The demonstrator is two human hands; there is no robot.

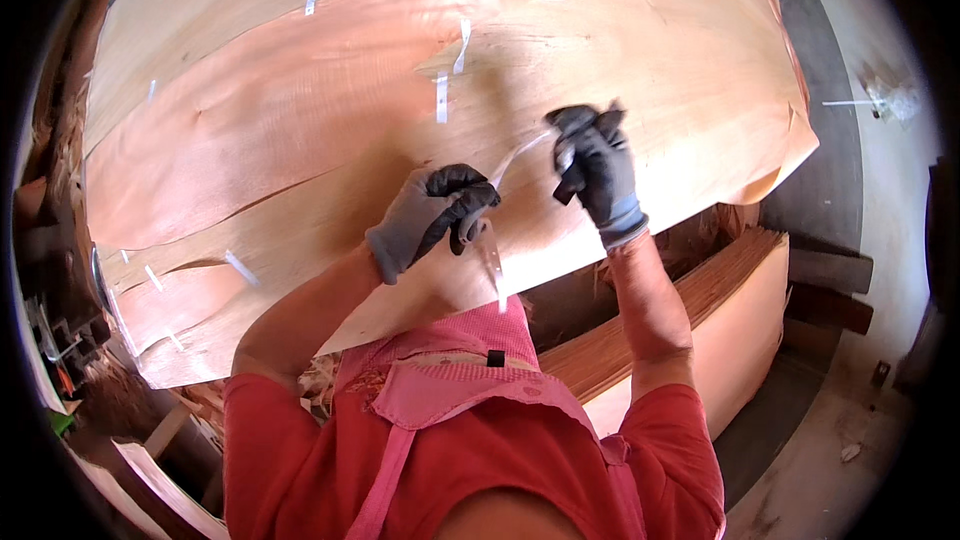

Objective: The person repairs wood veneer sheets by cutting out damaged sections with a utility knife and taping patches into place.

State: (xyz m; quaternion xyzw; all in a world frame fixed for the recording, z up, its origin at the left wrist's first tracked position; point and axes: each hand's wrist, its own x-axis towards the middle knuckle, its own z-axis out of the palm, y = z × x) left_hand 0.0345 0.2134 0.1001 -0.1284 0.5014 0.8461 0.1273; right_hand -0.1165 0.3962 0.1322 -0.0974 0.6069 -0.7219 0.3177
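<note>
the landmark here is the big veneer sheet, a thin pale-orange wooden leaf that fills the upper part of the view, its grain running side to side.

toward the left edge of the veneer sheet several long splits run along the grain, and short clear tape patches lie across them near the lower left corner. more tape patches sit on the middle of the sheet, just above the hands.

over the lower middle of the sheet, the left hand, in a grey glove with dark fingertips, has its fingers curled and pressed together around a tape strip. a loose tail of clear tape hangs down from this hand toward the person's chest.

the tape strip runs up and to the right from the left hand's fingers to the right hand, so its long axis is slanted across the grain, stretched in the air just above the sheet. both hands are at its ends; neither is nearer.

the right hand, gloved the same way, sits right of the sheet's centre, its fingers bunched and pinching the strip's upper end; the exact grip is hidden by the glove.

nothing lies between the strip and the wood below it.

beyond the right lower edge of the sheet, a stack of veneer stands on the floor.
</note>
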